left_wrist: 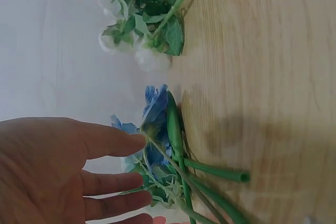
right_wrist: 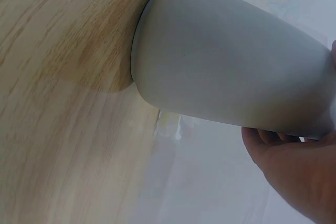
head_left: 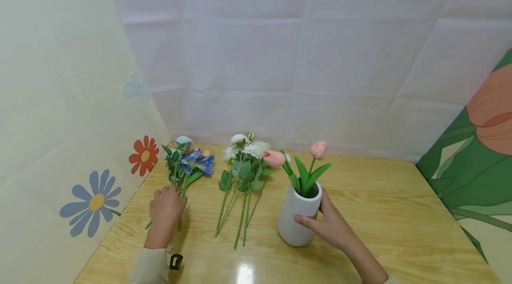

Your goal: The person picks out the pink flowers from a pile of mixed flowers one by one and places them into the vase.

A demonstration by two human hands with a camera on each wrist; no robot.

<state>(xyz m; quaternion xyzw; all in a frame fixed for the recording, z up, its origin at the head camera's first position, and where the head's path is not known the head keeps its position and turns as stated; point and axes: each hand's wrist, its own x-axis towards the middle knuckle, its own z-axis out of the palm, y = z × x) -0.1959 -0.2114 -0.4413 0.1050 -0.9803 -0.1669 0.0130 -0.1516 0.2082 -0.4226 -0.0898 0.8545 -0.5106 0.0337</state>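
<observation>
Your right hand [head_left: 336, 228] grips the white vase [head_left: 294, 208], upright at five o'clock in the head view, thumb on its near side; two pink tulips [head_left: 318, 150] stand in it. Your left hand [head_left: 168, 206], at eight o'clock, has thumb and fingers apart at the blue-flowered bunch [head_left: 197, 162]; white flowers [head_left: 256, 150] lie at the vase's ten o'clock

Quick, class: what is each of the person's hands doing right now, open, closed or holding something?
Left hand: open, near the blue flower.
Right hand: holding the white vase.
</observation>
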